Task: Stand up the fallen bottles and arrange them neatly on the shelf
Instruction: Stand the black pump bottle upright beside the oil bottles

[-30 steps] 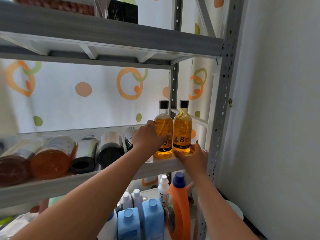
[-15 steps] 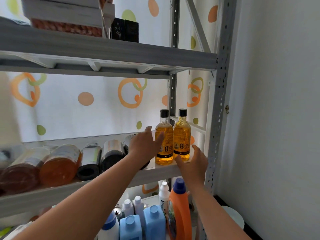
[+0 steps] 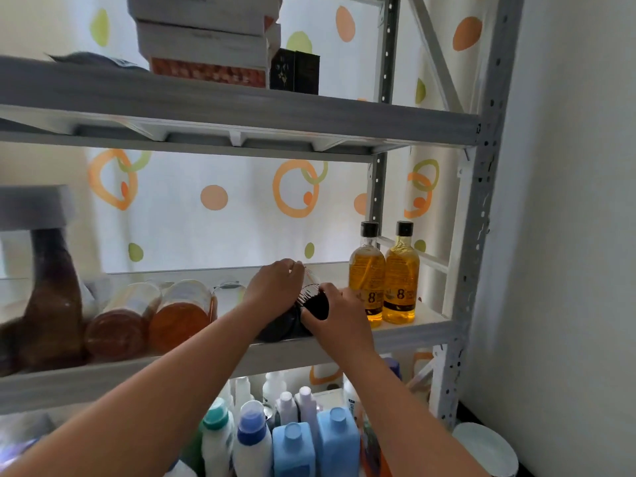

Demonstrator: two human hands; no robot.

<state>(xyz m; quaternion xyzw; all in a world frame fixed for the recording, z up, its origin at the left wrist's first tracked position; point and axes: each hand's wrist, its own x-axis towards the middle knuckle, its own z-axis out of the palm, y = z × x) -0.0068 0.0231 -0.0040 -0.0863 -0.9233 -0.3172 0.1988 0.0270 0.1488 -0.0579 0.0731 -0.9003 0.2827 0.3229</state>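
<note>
Two amber bottles with black caps (image 3: 366, 273) (image 3: 401, 277) stand upright side by side at the right end of the middle shelf (image 3: 406, 333). Just left of them a dark bottle (image 3: 315, 302) lies on its side. My left hand (image 3: 275, 287) wraps over its upper body and my right hand (image 3: 335, 313) grips its dark base end. A second dark bottle (image 3: 278, 327) lies under my left wrist. Further left, two orange-filled bottles (image 3: 182, 315) (image 3: 118, 327) lie on their sides, bases toward me. A brown bottle (image 3: 51, 301) stands blurred at the far left.
The upper shelf (image 3: 241, 108) carries stacked boxes (image 3: 206, 39) and a black box (image 3: 294, 72). Below, detergent bottles in blue and white (image 3: 303, 442) crowd the floor. A grey upright post (image 3: 478, 235) and a white wall close the right side.
Both hands left the two upright amber bottles and moved left onto the lying dark bottle. The camera view shifted up and left, bringing the brown bottle into view.
</note>
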